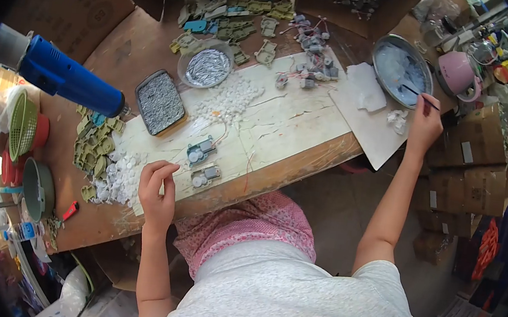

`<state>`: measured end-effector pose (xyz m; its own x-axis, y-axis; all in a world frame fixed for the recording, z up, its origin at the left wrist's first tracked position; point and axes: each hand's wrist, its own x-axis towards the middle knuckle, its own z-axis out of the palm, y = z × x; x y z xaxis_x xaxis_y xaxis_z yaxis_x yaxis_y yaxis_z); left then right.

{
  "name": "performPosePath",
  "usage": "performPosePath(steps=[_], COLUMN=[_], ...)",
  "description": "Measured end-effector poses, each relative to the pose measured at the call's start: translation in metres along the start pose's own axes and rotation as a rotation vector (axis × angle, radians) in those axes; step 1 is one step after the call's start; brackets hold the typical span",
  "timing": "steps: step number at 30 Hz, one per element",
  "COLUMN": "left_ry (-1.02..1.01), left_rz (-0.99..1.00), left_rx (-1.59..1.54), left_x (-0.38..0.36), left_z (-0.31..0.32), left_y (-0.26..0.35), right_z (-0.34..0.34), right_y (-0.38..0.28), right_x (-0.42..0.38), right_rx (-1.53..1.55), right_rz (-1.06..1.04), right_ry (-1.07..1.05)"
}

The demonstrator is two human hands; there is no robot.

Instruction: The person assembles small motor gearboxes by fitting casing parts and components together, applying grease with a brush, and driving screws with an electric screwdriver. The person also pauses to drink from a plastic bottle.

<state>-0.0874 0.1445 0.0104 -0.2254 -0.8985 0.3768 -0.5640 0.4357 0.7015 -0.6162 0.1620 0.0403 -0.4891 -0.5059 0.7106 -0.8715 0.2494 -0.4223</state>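
My right hand (426, 124) pinches a thin dark stick (412, 90) at the right of the table. The stick's far end dips into a metal bowl (376, 78) of pale bluish-white paste (398, 63). My left hand (158, 197) hangs over the table's front edge with loosely bent fingers, and no object shows in it. Just right of that hand, two small gearbox housings lie on the pale board: a blue-green one (200, 151) with wires and a light-coloured one (205, 177). Both have a grey motor and white gears.
White gears (229, 100) are heaped near a tray of small metal parts (161, 102) and a bowl of metal pins (208, 67). Olive housings (94, 148) and wired motors (311, 59) lie around. A blue power tool (68, 74) juts in from the left. Cartons (468, 181) stand right.
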Motion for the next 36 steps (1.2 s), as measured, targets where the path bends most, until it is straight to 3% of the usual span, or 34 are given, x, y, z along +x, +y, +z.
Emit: performPosePath(steps=[5,8,9,10,14,18,21,23,36], left_ry=[0.028,0.064,0.049,0.033,-0.009,-0.058,-0.086,-0.072,-0.073], left_rz=[-0.023,-0.029,-0.056,-0.078,-0.074,-0.06,-0.068,-0.047,-0.02], left_rx=[0.028,0.046,0.052,0.05,0.101,0.168,0.174,0.172,0.195], left_x=[-0.003,-0.004,-0.003,-0.004,0.001,0.006,0.007,0.006,0.007], left_z=[-0.001,0.0,0.001,0.001,0.009,0.017,0.021,0.021,0.021], left_y=[-0.006,-0.009,-0.011,-0.013,-0.015,-0.016,-0.019,-0.019,-0.02], right_z=[0.001,-0.012,-0.011,-0.017,-0.015,0.012,0.03,0.036,0.032], right_y=[0.023,0.021,0.023,0.014,-0.087,-0.183,-0.215,-0.225,-0.234], right_x=[-0.006,-0.006,-0.007,-0.008,-0.053,-0.11,-0.138,-0.149,-0.145], right_rx=[-0.143,0.081,0.425,0.449,1.002,1.101,1.138,1.142,1.125], right_rz=[0.036,0.031,0.104,0.138,0.206,0.245,0.199,0.277,0.19], right_ry=[-0.038,0.012,0.014,-0.012,-0.182,-0.523,-0.683,-0.838,-0.87])
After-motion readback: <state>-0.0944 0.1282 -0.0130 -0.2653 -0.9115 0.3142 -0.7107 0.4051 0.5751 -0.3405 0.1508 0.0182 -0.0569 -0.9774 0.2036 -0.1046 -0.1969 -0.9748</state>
